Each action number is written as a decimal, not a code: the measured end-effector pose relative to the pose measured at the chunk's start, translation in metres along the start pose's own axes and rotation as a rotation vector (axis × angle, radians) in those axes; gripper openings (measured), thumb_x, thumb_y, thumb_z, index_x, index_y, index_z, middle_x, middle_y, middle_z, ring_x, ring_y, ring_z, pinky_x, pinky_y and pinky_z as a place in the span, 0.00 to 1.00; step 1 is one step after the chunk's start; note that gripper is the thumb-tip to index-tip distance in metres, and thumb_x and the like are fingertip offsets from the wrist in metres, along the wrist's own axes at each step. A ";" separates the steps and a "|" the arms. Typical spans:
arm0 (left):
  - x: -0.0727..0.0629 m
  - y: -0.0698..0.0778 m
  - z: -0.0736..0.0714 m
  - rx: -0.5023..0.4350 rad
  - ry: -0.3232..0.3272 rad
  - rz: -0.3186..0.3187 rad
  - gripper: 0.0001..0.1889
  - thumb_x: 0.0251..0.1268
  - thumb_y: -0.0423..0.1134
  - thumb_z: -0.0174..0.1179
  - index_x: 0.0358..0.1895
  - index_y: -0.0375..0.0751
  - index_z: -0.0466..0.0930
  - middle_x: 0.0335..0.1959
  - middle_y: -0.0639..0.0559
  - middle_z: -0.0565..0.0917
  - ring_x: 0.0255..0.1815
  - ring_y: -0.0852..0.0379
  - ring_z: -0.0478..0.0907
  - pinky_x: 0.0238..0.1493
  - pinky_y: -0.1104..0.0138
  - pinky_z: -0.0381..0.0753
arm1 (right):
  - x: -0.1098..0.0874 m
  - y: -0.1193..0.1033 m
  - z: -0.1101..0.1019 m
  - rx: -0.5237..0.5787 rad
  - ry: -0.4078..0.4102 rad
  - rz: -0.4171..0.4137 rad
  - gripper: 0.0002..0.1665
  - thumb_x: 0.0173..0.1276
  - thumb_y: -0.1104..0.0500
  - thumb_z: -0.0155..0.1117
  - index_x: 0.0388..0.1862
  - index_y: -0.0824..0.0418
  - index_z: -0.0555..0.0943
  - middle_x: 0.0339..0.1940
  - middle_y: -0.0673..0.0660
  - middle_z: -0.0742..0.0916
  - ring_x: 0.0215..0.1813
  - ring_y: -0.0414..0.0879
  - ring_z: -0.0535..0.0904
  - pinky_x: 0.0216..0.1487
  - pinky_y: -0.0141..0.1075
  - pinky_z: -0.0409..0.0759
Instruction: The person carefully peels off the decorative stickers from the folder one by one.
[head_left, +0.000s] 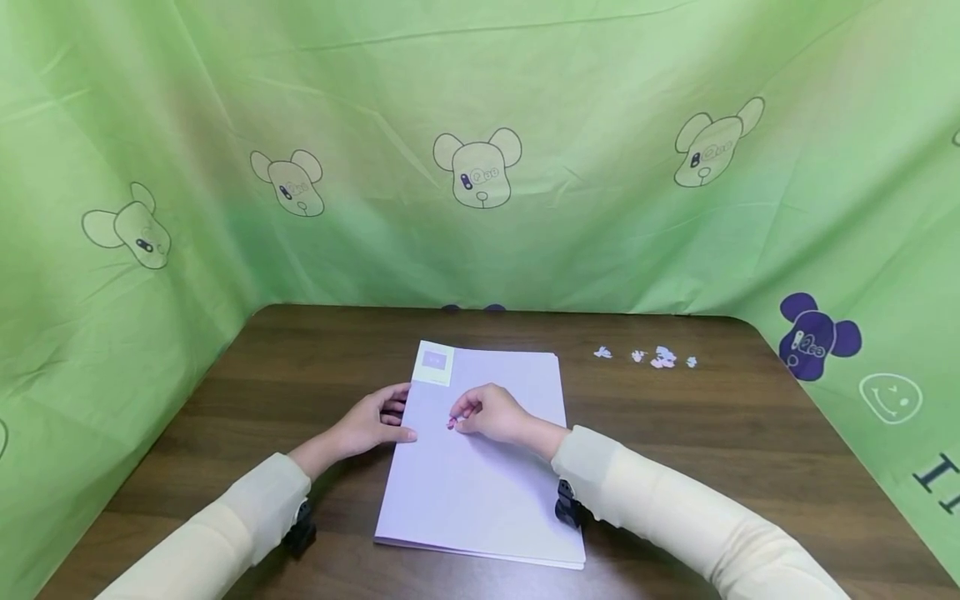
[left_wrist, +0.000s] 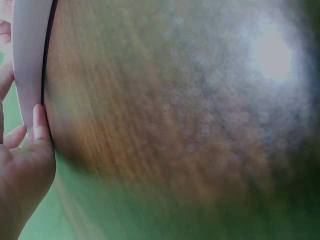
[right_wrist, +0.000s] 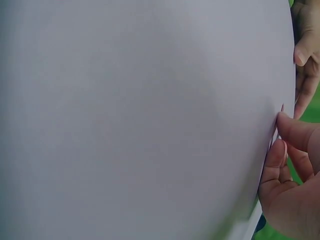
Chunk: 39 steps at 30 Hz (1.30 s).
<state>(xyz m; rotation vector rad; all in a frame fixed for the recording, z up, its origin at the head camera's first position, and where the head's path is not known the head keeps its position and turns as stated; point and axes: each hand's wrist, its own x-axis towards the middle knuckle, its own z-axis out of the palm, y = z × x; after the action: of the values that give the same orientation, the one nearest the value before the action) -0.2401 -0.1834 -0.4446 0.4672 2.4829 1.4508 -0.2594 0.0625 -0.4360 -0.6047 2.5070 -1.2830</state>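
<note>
A white folder-like stack of large sheets [head_left: 480,500] lies on the table, with a small square picture [head_left: 433,361] at its top left corner. My left hand [head_left: 372,422] rests at the stack's left edge, thumb on top and fingers along the side; in the left wrist view the thumb [left_wrist: 41,125] touches that edge. Over the upper middle of the sheet, my right hand [head_left: 491,413] pinches a small pink-red piece [head_left: 452,423] between thumb and fingertips. In the right wrist view the right hand [right_wrist: 295,175] largely hides this piece, so its exact kind is unclear.
Several small pale, pinkish and bluish pieces [head_left: 663,358] lie scattered at the table's back right. The dark wooden table [head_left: 712,467] is bordered by a green cloth [head_left: 585,250] printed with bear heads at the back and sides.
</note>
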 end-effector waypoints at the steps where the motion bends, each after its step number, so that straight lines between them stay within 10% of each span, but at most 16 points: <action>1: 0.000 0.000 0.000 -0.002 0.000 0.000 0.41 0.55 0.35 0.72 0.70 0.29 0.61 0.60 0.37 0.73 0.57 0.44 0.73 0.55 0.59 0.78 | 0.000 0.000 0.000 -0.004 -0.001 -0.004 0.05 0.58 0.69 0.72 0.33 0.61 0.87 0.25 0.48 0.81 0.32 0.41 0.73 0.38 0.32 0.72; 39: -0.001 0.001 0.000 0.006 0.008 0.003 0.40 0.55 0.34 0.72 0.70 0.28 0.61 0.60 0.37 0.73 0.56 0.44 0.73 0.55 0.58 0.77 | -0.001 -0.001 0.001 -0.083 0.016 -0.064 0.04 0.57 0.64 0.74 0.26 0.60 0.86 0.22 0.46 0.84 0.28 0.38 0.75 0.36 0.33 0.73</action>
<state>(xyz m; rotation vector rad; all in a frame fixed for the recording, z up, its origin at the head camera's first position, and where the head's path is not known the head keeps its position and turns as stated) -0.2387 -0.1836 -0.4433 0.4675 2.4945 1.4495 -0.2578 0.0620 -0.4353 -0.7020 2.5839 -1.2151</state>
